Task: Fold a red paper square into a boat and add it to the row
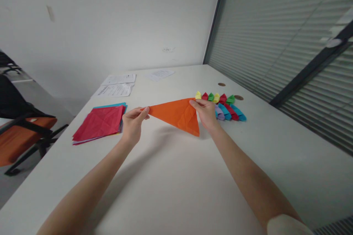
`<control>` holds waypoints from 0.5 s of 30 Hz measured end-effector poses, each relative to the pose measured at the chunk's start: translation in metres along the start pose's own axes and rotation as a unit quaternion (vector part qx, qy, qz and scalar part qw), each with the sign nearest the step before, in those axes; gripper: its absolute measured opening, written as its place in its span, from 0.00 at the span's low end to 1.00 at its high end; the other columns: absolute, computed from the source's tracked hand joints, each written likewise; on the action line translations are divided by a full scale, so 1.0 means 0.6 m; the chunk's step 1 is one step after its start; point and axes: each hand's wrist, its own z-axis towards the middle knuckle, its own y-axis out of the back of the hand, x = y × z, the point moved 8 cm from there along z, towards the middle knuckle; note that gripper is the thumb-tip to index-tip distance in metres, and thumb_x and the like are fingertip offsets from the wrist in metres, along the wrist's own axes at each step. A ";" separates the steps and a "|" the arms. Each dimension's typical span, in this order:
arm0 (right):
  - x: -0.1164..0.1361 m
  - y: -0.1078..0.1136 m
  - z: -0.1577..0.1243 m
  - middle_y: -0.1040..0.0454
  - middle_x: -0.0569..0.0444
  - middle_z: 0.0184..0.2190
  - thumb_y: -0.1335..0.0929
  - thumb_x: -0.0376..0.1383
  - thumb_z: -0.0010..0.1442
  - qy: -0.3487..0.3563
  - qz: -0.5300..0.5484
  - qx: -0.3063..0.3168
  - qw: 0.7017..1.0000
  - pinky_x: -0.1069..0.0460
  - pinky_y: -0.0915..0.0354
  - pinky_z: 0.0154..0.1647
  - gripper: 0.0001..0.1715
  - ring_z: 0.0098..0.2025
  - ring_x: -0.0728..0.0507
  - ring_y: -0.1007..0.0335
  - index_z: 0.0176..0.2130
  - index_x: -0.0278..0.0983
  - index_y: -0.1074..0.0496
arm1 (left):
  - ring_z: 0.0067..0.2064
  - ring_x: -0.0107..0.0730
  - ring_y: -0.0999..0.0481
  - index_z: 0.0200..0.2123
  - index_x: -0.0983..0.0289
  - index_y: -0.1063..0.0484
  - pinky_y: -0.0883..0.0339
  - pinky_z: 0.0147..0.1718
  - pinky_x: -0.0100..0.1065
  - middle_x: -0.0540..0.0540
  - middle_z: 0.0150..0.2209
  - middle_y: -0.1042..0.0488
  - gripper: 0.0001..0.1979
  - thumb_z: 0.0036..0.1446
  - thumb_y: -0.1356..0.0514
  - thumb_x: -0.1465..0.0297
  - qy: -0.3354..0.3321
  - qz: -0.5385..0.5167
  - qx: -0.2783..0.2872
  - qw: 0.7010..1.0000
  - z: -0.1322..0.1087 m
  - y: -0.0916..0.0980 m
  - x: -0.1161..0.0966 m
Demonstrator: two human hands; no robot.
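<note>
An orange cloth napkin (176,115), creased and folded into a triangle, is stretched between my two hands above the table. My left hand (134,123) pinches its narrow left corner between thumb and fingers. At the upper right corner my right hand (205,112) grips it, thumb on the near side. One corner of the cloth hangs down between the hands, close to the right one. Just beyond my right hand lie several small folded cloths (234,113) in blue, red, purple, yellow and green, partly hidden by that hand.
A stack of flat square cloths, red on top (100,123), lies on the white table (171,183) at the left. Printed papers (117,88) rest farther back. Two round brown discs (238,97) are set at the right, near blinds (259,40). An orange-seated chair (24,136) stands left.
</note>
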 end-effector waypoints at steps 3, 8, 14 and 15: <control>-0.001 0.000 0.000 0.27 0.58 0.22 0.25 0.47 0.46 0.001 -0.002 0.003 1.000 0.51 0.39 0.31 0.14 0.27 0.48 0.35 0.25 0.38 0.21 | 0.24 0.23 0.34 0.16 0.64 0.25 0.41 0.25 0.28 0.51 0.20 0.30 0.14 0.40 0.27 0.63 0.015 -0.003 -0.013 1.000 0.001 0.002 0.004; -0.002 0.001 -0.001 0.28 0.59 0.20 0.24 0.47 0.45 -0.004 0.004 0.004 1.000 0.52 0.39 0.29 0.14 0.26 0.48 0.35 0.23 0.38 0.22 | 0.24 0.23 0.33 0.19 0.64 0.24 0.40 0.25 0.28 0.51 0.20 0.28 0.12 0.42 0.28 0.63 0.021 0.007 -0.015 1.000 0.003 0.008 0.014; -0.017 -0.002 0.000 0.23 0.56 0.25 0.22 0.48 0.41 -0.052 0.074 0.010 0.996 0.49 0.33 0.35 0.17 0.30 0.45 0.28 0.26 0.39 0.21 | 0.24 0.23 0.32 0.26 0.63 0.20 0.38 0.26 0.29 0.53 0.26 0.24 0.09 0.42 0.28 0.65 0.005 0.015 -0.024 1.000 0.006 0.017 0.019; -0.017 -0.002 0.000 0.23 0.56 0.26 0.22 0.48 0.41 -0.053 0.079 0.011 0.995 0.49 0.32 0.35 0.17 0.31 0.44 0.27 0.26 0.39 0.21 | 0.24 0.23 0.32 0.25 0.63 0.20 0.38 0.25 0.29 0.52 0.25 0.24 0.09 0.42 0.29 0.65 0.006 0.014 -0.025 1.000 0.006 0.017 0.019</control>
